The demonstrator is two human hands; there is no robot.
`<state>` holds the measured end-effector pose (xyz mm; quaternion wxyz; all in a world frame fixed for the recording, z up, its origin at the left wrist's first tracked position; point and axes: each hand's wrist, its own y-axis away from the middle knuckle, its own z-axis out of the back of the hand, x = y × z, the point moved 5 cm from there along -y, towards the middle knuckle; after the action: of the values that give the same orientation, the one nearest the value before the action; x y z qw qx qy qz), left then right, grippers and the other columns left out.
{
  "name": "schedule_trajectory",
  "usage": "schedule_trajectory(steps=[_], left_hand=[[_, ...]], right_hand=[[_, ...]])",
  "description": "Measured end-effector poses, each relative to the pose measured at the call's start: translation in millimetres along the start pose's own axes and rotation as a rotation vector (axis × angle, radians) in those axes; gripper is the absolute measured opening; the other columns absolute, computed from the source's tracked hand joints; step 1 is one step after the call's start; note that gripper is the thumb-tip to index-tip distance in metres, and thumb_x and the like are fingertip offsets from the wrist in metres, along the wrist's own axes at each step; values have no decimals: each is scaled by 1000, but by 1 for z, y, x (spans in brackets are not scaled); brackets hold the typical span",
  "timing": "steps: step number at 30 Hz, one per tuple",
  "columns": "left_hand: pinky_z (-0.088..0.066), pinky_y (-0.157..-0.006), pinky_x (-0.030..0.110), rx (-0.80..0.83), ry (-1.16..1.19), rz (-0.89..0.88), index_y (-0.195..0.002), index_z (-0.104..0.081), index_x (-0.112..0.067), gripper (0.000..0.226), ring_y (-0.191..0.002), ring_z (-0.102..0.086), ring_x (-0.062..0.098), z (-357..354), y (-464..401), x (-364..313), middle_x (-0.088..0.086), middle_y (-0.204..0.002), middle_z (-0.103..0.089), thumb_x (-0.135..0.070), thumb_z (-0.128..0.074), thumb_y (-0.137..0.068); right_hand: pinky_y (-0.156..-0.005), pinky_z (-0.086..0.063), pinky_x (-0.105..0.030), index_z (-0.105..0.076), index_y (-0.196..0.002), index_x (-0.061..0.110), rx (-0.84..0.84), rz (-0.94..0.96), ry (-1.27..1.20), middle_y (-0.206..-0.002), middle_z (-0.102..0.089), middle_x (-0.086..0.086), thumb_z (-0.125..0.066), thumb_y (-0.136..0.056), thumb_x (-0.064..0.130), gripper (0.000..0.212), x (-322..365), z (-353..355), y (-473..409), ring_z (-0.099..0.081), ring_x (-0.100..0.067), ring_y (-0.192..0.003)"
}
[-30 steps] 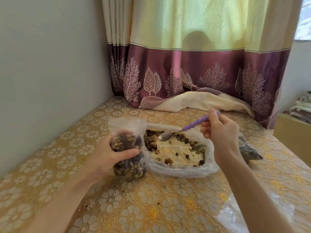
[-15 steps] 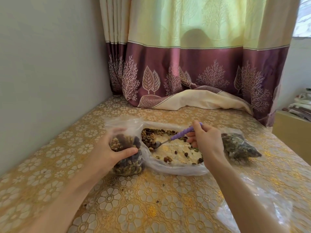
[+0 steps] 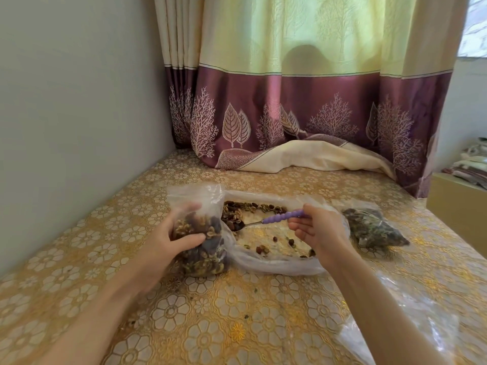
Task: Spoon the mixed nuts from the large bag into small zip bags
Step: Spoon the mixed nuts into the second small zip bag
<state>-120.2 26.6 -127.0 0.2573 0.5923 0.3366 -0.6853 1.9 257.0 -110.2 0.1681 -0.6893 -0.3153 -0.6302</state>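
- Left hand, centre left of frame: fingers and thumb curled round a small zip bag, upright, part filled with nuts.
- Right hand, centre right: pinches the purple handle of a spoon; its bowl lies among mixed nuts inside the large bag.
- Large bag lies open at frame centre, touching the small zip bag.
- A filled bag lies at right on the tablecloth.

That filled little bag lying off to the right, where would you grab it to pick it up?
Probably by the narrow, twisted end of the filled small bag, the tip pointing right and toward the viewer, coming from above. The bag lies on its side and bulges with nuts in the middle, so only that thin end suits pinching fingers.
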Motion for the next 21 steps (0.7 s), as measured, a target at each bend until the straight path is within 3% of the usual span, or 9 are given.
schedule_trajectory(steps=[6,9,12,17,21], left_hand=[[-47,-92,52,-48,-10,-2,-94,-65,-54,51,-110,-56,27,-3,-2,-3,1,-117,-59,-33,-84,-51],[-53,-84,43,-52,-29,-5,-95,-65,-52,55,-103,-60,23,-5,-2,-3,-2,-109,-62,-33,-80,-46],[-54,-73,35,-50,-13,22,-95,-65,-49,55,-99,-60,21,-7,-3,-1,-1,-107,-63,-31,-80,-45],[-53,-69,28,-41,-10,46,-97,-65,-44,57,-86,-66,7,-9,-3,-1,-15,-88,-71,-31,-80,-44],[-50,-71,29,-45,-35,46,-101,-62,-39,62,-77,-65,-4,-11,-3,-1,-21,-86,-70,-35,-80,-42]], right_hand=[[-47,-49,-20,-61,-74,1,-30,1,-93,-51,-63,-6,-45,-97,12,31,9,12,-4,-58,-13,-49],[-51,-49,-19,-62,-79,1,-18,57,-133,-61,-63,-7,-45,-98,14,29,21,16,-3,-59,-12,-52],[-48,-49,-18,-61,-75,3,-13,126,-187,-58,-63,-5,-45,-99,16,31,36,18,3,-59,-10,-50],[-46,-48,-16,-64,-71,5,43,237,-261,-55,-65,-3,-48,-97,17,33,60,12,21,-59,-7,-47],[-48,-48,-17,-66,-73,5,111,299,-244,-59,-67,-3,-49,-97,19,32,69,0,34,-60,-8,-50]])
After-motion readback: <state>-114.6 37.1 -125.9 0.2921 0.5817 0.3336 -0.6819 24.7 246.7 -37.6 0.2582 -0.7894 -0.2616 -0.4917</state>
